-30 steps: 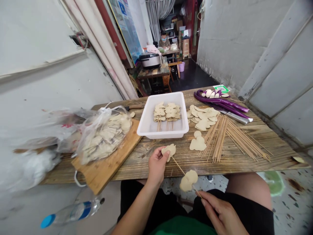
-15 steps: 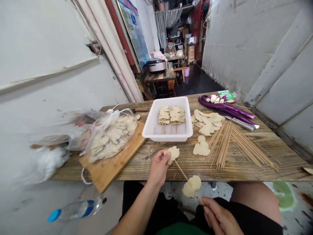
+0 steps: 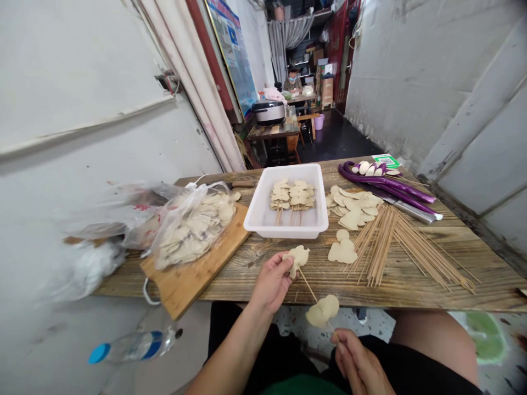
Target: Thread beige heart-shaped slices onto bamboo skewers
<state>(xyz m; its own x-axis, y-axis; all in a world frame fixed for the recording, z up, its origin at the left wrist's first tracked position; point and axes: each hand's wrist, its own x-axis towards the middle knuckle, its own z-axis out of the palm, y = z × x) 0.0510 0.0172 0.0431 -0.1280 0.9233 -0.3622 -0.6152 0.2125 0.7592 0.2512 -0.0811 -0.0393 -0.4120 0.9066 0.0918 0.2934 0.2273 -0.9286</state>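
My left hand (image 3: pixel 275 281) pinches a thin, pale, rounded slice (image 3: pixel 297 258) at the upper end of a wooden skewer (image 3: pixel 308 284). Lower on that skewer sits another pale slice (image 3: pixel 323 311), threaded through. My right hand (image 3: pixel 357 359) grips the skewer's bottom end, close to my lap. Ahead stands a white plastic tray (image 3: pixel 252 219) holding several skewers of the same slices (image 3: pixel 302 193). To its right lie a heap of loose slices (image 3: pixel 354 206), a few slices (image 3: pixel 343 249) nearer me, and a bundle of bare skewers (image 3: pixel 382 247).
At left, a bag of slices (image 3: pixel 193 230) rests on a wooden cutting board (image 3: pixel 193 291), with a knife (image 3: pixel 242 184) behind. Purple eggplants (image 3: pixel 387 184) and a blade (image 3: pixel 420 213) lie at right. A bottle (image 3: pixel 132 346) is below. Another person (image 3: pixel 292 82) sits far back.
The camera view has shifted slightly. My left hand and the slice at the tip are a little nearer the lower slice, and my right hand stays on the skewer's bottom end.
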